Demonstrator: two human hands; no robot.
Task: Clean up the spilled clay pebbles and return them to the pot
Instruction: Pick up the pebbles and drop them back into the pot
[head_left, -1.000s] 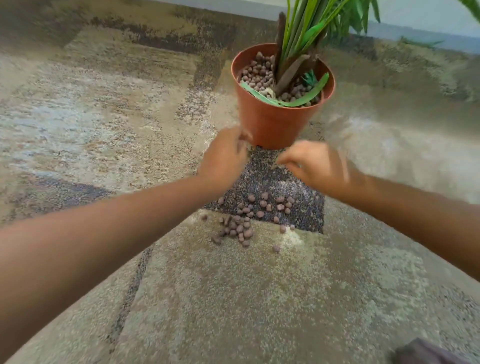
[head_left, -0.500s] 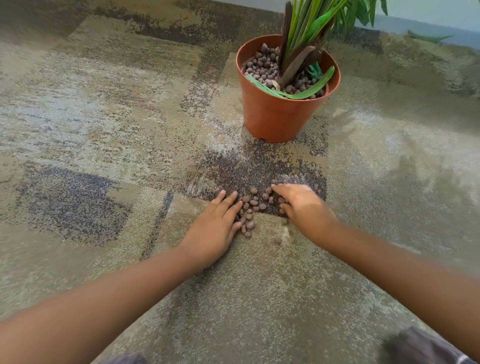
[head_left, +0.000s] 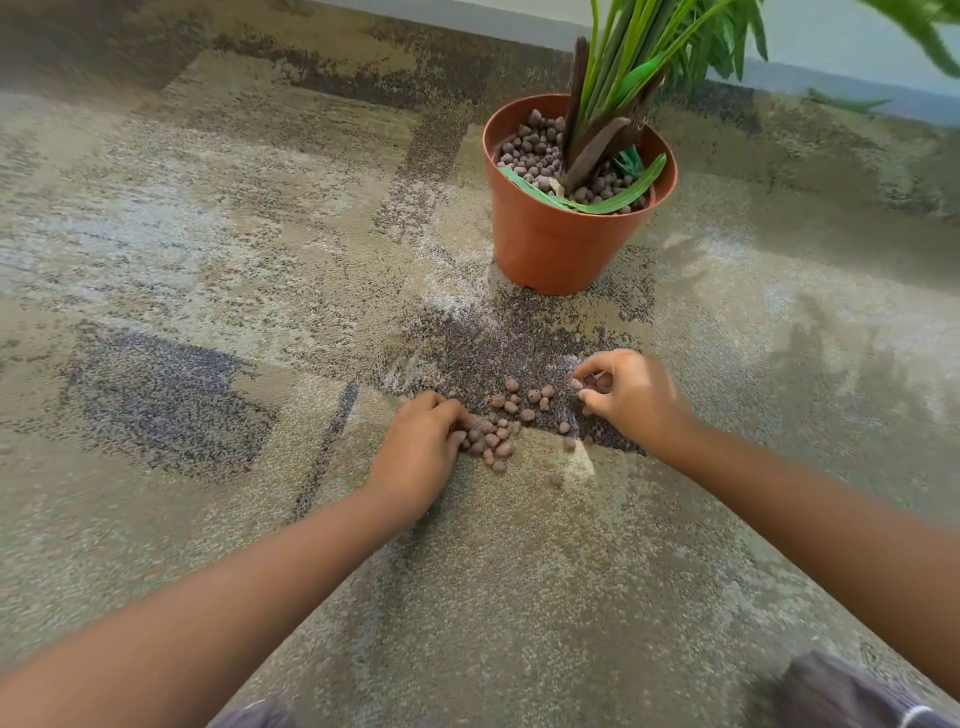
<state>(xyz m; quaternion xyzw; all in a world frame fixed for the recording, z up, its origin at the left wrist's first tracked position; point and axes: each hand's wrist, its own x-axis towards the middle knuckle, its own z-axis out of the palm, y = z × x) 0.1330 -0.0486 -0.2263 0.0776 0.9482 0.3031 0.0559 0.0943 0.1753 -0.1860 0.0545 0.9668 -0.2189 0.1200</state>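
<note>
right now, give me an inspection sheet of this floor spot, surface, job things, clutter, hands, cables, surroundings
surface: patterned carpet in beige, brown and dark patches.
job's things: spilled clay pebbles lie loose on the carpet between the hands; terracotta pot stands upright beyond them, apart from the spill, with pebbles and a green plant inside.
clutter: nothing seen besides the pebbles.
hands: left hand curled, knuckles up, at the left edge of the pile; right hand pinching pebbles at the right edge.
cables: nothing seen.
surroundings: pale wall with a grey baseboard behind the pot; dark fabric at the bottom edge of the frame.
</note>
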